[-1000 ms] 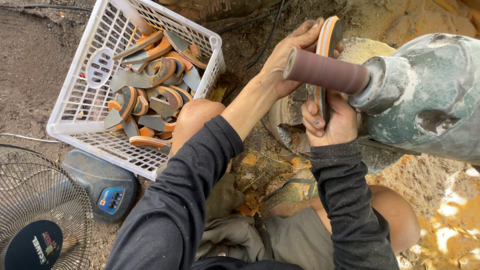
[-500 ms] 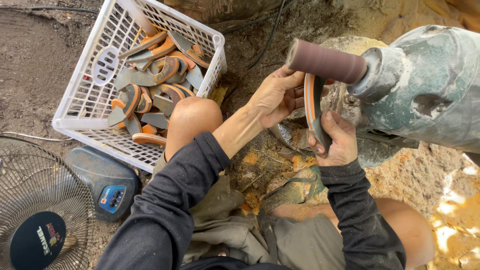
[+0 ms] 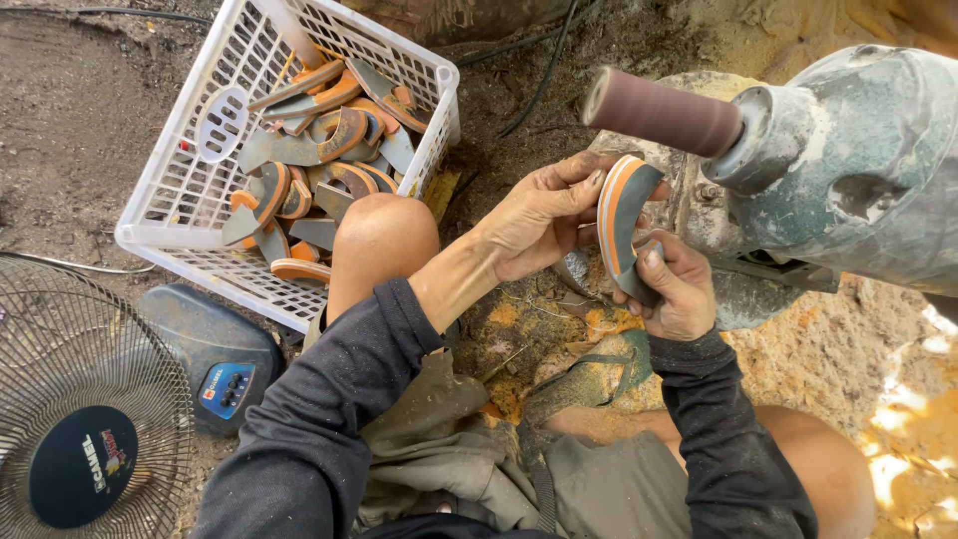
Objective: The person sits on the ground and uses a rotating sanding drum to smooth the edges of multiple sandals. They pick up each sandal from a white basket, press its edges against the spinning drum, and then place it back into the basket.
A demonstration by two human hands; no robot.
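Both of my hands hold one curved piece (image 3: 621, 222), grey with orange layers along its edge. My left hand (image 3: 539, 218) pinches its upper end with thumb and fingers. My right hand (image 3: 674, 289) grips its lower end from below. The piece sits just under the brown sanding drum (image 3: 661, 112), apart from it. The drum sticks out of a large grey-green motor housing (image 3: 858, 170) at the right.
A white plastic basket (image 3: 190, 215) at the upper left holds several similar grey and orange curved pieces (image 3: 319, 165). A floor fan (image 3: 85, 419) with a blue base (image 3: 215, 364) stands at the lower left. Orange sawdust covers the ground (image 3: 858, 349) around my knees.
The piece was up against the sanding drum a second ago. Both hands have brought it down and away from the drum, and it is now turned edge-up.
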